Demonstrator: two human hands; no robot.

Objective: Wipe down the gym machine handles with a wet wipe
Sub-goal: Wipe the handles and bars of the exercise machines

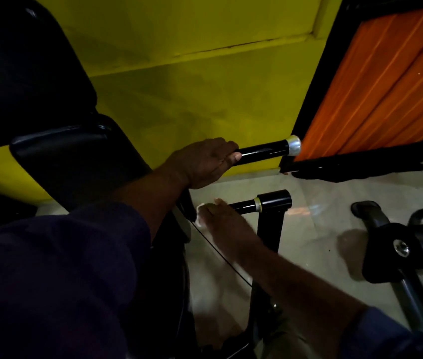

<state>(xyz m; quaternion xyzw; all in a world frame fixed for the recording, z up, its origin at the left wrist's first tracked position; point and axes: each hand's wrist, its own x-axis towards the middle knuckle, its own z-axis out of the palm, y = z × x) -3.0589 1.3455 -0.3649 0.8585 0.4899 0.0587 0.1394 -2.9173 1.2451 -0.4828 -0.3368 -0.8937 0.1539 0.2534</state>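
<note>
While the left hand (202,161) grips the upper handle (264,149), fingers (227,147) wrapped round it, the right hand (222,217) clutches a wet wipe (201,213) on the lower handle (244,205) beneath: wiping seemingly midway.

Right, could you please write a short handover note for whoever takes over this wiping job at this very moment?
Left hand: grips the upper handle, no wipe in it.
Right hand: holds the wet wipe against the lower handle.
Done: cannot tell which handles are already clean.
Left, probably: finish the lower handle, then wipe the upper one.
</note>
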